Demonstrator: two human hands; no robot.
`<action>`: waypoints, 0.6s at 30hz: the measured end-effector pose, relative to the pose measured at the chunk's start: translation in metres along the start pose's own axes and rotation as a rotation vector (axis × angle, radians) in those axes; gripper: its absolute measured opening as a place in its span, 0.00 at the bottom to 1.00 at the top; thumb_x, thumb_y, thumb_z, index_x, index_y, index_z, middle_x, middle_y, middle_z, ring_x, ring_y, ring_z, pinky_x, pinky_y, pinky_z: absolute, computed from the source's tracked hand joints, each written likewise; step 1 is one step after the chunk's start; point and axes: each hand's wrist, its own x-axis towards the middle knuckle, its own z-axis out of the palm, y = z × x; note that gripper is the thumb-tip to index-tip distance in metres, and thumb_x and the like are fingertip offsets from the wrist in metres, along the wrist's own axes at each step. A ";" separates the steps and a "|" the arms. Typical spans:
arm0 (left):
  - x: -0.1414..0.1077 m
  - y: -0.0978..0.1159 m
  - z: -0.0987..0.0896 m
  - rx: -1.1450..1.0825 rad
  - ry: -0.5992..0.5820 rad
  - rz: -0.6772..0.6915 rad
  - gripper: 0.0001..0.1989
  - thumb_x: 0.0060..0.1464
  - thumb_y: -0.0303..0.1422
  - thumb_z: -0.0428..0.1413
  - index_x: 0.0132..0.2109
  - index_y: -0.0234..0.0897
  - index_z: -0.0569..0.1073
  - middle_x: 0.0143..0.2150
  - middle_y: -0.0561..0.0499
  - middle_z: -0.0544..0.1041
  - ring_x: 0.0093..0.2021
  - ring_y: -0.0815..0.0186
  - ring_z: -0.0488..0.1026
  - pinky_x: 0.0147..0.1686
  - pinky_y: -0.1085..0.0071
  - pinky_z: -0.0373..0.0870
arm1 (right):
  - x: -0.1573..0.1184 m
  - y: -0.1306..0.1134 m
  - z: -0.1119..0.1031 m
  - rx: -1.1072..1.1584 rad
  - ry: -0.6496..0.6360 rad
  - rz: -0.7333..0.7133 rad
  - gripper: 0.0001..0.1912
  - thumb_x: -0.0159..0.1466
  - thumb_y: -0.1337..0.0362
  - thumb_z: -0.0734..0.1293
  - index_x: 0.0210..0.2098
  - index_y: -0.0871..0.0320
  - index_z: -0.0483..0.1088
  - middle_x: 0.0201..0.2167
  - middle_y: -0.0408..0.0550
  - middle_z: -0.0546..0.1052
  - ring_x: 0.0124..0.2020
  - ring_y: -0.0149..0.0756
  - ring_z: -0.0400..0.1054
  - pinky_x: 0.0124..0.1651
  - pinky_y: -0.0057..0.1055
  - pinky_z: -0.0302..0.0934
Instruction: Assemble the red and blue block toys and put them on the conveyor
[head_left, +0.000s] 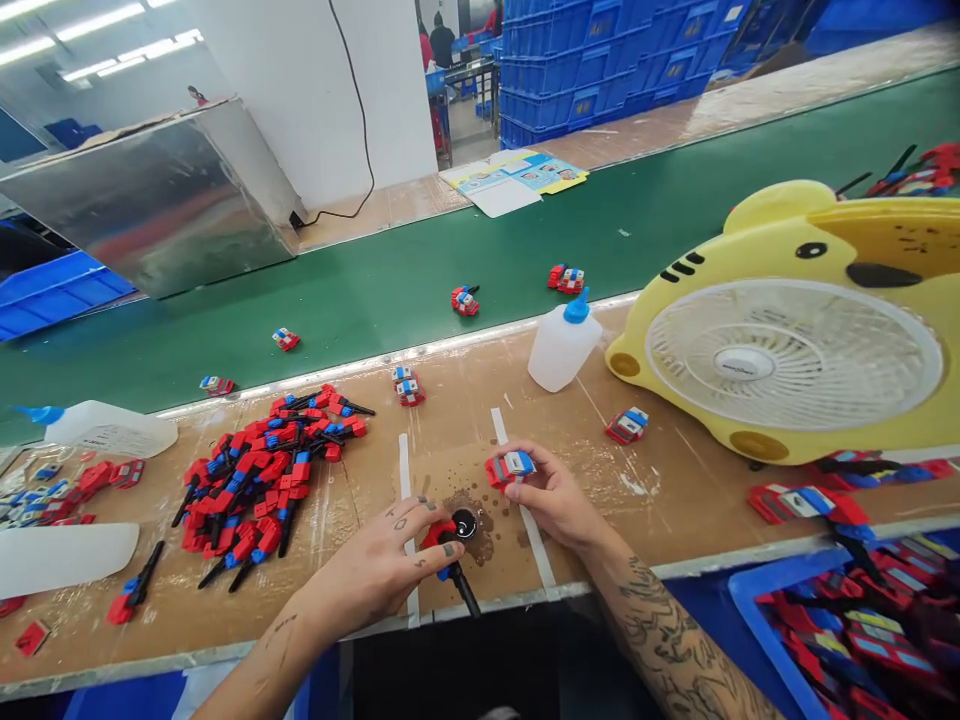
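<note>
In the head view my left hand (382,565) pinches a red and blue toy part (442,540) with a black rod pointing down toward me. Right beside that part, a small round black cup (466,524) sits on the wet-spotted bench; whether they touch is unclear. My right hand (553,497) grips a small toy vehicle body (511,467), red with blue and white, between thumb and fingers above the bench. Left of my hands lies a pile of red and blue parts with black rods (277,470). Two joined vehicle bodies (407,386) stand beyond, near the belt edge.
A green conveyor belt (360,310) runs across behind the bench, carrying several toy pieces. A white squeeze bottle (562,345) stands near a yellow fan (757,370). A blue crate (757,610) of toys is at lower right. More bottles (67,560) lie at left.
</note>
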 end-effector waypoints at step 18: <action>0.011 -0.007 -0.001 -0.201 0.062 -0.081 0.23 0.60 0.20 0.50 0.58 0.44 0.71 0.56 0.41 0.72 0.57 0.57 0.69 0.56 0.58 0.69 | -0.005 -0.001 -0.002 0.105 0.008 -0.005 0.38 0.46 0.61 0.83 0.55 0.50 0.71 0.44 0.48 0.78 0.44 0.40 0.74 0.45 0.33 0.68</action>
